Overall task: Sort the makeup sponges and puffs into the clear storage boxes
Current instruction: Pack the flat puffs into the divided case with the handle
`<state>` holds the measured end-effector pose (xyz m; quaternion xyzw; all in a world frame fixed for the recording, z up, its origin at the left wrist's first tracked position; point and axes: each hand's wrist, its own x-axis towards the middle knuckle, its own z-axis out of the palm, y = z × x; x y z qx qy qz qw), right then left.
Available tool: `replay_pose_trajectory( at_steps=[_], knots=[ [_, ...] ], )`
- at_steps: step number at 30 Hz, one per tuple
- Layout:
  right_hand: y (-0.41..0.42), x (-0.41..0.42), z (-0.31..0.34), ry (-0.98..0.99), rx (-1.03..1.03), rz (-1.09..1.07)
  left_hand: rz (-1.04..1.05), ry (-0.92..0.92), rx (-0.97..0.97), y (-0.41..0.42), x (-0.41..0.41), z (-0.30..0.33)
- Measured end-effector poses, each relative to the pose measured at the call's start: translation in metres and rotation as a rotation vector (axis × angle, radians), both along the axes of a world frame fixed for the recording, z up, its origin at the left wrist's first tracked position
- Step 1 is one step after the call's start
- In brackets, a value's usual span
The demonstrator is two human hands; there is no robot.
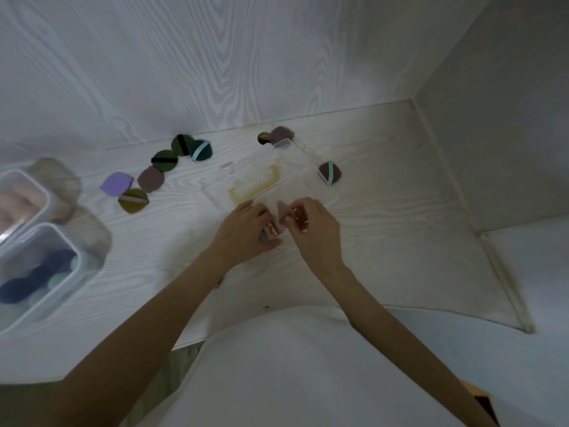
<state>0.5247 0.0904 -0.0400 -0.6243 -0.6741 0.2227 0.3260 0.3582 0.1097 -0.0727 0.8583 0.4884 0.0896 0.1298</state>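
Puffs lie loose on the table, most in a cluster beyond the two clear storage boxes, the nearer box already holding dark blue ones. Both hands meet beyond the white shirt: the left hand is closed on a small pinkish puff, while the right hand pinches something pale I cannot identify. The step looks like gathering; next, carry it to a box. Its orientation is hidden.
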Motion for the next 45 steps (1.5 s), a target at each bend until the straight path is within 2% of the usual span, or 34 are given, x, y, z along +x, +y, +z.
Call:
replay_pose_trajectory(
  at_steps=[4, 8, 12, 18, 20, 23, 29, 32, 36, 41, 45],
  knots=[
    [0.003, -0.019, -0.011, -0.235, 0.072, 0.054, -0.009, -0.041, -0.015, 0.0, -0.001, 0.0],
    [0.009, -0.03, -0.022, -0.384, 0.0, 0.09, -0.024, -0.072, -0.009, -0.002, -0.005, -0.001],
    [0.012, -0.037, -0.019, -0.573, 0.016, 0.12, -0.033, -0.125, 0.012, -0.003, -0.008, -0.003],
    [0.017, -0.037, -0.022, -0.694, 0.031, 0.178, -0.044, -0.161, 0.026, -0.004, -0.012, -0.007],
    [0.022, -0.041, -0.025, -0.662, -0.006, 0.182, -0.045, -0.167, 0.008, -0.003, -0.015, -0.009],
    [0.018, -0.038, -0.029, -0.502, -0.051, 0.2, -0.055, -0.16, 0.015, -0.004, -0.018, -0.014],
    [0.007, -0.032, -0.029, -0.32, 0.068, 0.13, -0.019, -0.139, 0.022, -0.008, -0.021, -0.016],
    [0.011, -0.022, -0.025, -0.281, 0.129, 0.083, 0.004, -0.127, -0.019, -0.008, -0.027, -0.011],
    [0.018, 0.0, -0.024, -0.257, 0.099, 0.028, -0.004, -0.129, -0.14, -0.007, -0.043, -0.005],
    [0.057, 0.03, -0.016, -0.175, -0.014, -0.107, 0.109, -0.324, -0.171, 0.01, -0.047, 0.022],
    [0.104, 0.051, -0.025, -0.21, -0.152, -0.143, 0.25, -0.522, -0.137, 0.075, -0.015, 0.035]
  ],
)
